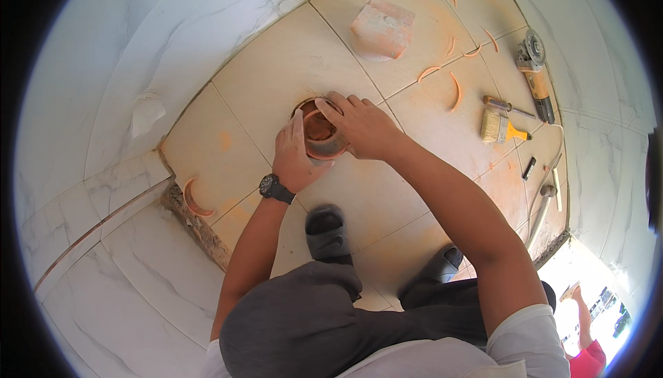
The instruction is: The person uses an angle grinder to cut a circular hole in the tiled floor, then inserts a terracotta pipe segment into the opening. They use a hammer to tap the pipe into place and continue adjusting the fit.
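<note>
While the orange, round, plastic-looking pipe piece [325,150] is clasped between the left hand [298,153] and right hand [366,126] at the dark-edged hole [300,106] in the beige tiled floor [373,202], it could be tilted or jammed by uneven pressure, and might then be cracked.

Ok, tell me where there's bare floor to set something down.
Bare floor lies between the block and pipe, and between the left sandal and right forearm. Crowded: far right, with grinder, screwdriver and brush.
</note>
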`<state>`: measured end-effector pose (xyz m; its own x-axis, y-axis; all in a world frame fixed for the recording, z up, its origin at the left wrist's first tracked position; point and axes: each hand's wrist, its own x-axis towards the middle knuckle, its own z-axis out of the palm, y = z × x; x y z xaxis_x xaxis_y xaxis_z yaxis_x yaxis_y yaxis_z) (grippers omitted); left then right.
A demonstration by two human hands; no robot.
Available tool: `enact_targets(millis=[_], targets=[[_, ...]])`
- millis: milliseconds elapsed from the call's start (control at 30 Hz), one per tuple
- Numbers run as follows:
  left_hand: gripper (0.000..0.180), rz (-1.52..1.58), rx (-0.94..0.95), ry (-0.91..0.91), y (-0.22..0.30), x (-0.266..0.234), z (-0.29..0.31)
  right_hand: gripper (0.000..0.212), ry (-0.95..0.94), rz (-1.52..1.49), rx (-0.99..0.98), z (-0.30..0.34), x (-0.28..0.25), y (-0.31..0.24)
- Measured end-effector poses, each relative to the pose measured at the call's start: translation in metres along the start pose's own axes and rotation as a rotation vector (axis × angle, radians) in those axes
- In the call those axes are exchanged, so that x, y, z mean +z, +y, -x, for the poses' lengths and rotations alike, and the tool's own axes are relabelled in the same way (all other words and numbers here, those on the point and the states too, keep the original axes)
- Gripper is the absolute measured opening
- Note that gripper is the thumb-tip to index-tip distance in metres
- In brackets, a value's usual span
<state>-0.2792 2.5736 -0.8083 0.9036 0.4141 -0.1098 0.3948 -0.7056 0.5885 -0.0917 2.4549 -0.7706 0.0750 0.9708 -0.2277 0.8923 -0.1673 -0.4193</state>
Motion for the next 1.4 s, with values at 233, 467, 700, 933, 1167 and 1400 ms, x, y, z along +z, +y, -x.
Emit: enact_targets(millis=[233,467,700,933,1167,1400], targets=[[0.114,-0.026,0.039,0.078,0.002,0.013,-0.007,0.019,-0.053,0.117,-0.236,0.009,0.005,0.010],[0.106,0.057,0.048,0.137,0.002,0.019,-0.010,0.008,0.003,0.171,-0.333,0.020,0.024,0.018],[0.106,0.069,0.102,0.142,-0.003,0.021,-0.011,0.009,0.234,0.138,-0.387,0.023,0.034,0.019],[0.110,0.056,0.152,0.132,-0.013,0.024,-0.013,0.010,0.221,0.183,-0.368,0.021,0.035,0.013],[0.111,0.075,0.131,0.025,-0.014,0.013,-0.015,0.004,-0.019,0.255,-0.290,0.011,0.019,0.002],[0.107,0.071,0.109,0.097,-0.006,0.014,-0.010,0.010,-0.059,0.254,-0.288,-0.003,0.016,0.006]])
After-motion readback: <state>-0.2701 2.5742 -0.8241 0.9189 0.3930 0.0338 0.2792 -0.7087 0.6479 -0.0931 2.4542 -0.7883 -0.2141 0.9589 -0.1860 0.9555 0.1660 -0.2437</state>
